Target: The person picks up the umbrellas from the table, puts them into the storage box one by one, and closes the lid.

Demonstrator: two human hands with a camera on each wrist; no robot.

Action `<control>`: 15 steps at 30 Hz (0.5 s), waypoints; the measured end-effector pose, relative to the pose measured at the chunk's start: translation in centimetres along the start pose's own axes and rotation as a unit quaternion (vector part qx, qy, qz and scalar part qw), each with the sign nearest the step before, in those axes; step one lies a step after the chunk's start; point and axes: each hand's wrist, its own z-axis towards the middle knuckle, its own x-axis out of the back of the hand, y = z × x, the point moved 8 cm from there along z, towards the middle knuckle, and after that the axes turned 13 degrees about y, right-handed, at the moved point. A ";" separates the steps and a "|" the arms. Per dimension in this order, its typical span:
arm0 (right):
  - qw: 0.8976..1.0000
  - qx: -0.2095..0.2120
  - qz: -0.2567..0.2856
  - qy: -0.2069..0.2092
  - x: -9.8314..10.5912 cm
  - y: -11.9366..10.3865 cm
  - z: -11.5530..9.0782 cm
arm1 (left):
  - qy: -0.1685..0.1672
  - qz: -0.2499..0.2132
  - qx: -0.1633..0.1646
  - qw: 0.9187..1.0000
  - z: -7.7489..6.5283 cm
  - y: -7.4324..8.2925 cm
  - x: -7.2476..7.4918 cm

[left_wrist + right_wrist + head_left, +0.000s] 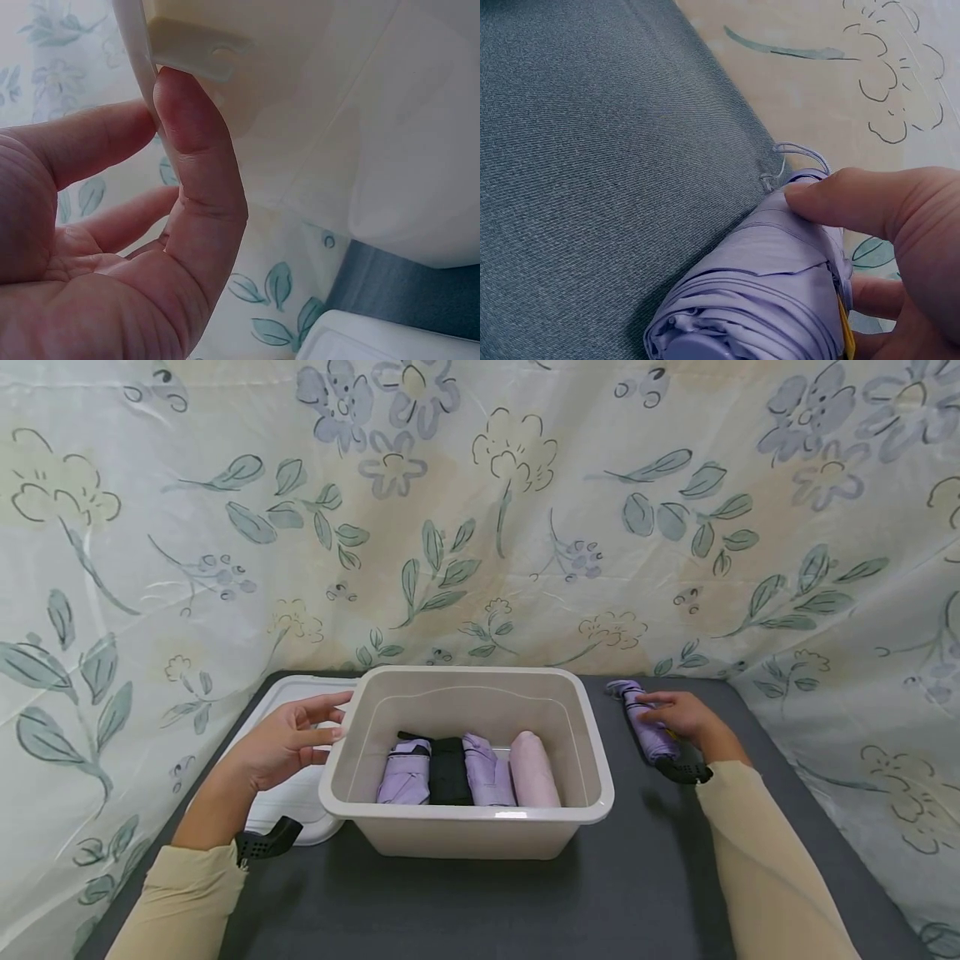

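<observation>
My left hand (288,745) is at the left rim of a beige plastic storage bin (465,839), and in the left wrist view its thumb and fingertips pinch the edge. Beyond the bin's right side, my right hand (681,718) grips a folded purple umbrella (648,727) lying on the table. In the right wrist view, the thumb presses one side of the umbrella (772,255) and the fingers are partly hidden behind it. A row inside the bin holds a lavender umbrella (405,777), a black bundle (450,772), another lavender umbrella (489,777) and a pink roll (534,772).
A white lid (281,802) lies on the table to the left, partly under the left hand and bin. The dark grey table (465,910) meets a floral-printed sheet (465,593) at its back and sides.
</observation>
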 end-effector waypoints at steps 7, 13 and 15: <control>1.000 -0.005 0.002 -0.013 -0.2 0.1 0.3 | 0.001 0.003 -0.003 1.000 -0.2 0.0 -0.1; 0.999 -0.015 0.017 -0.027 -0.5 0.0 0.0 | -0.001 0.001 -0.007 1.000 -0.1 -0.1 -0.1; 0.999 -0.023 0.027 -0.032 -0.6 0.0 -0.1 | -0.002 0.003 -0.009 1.000 -0.1 -0.1 0.0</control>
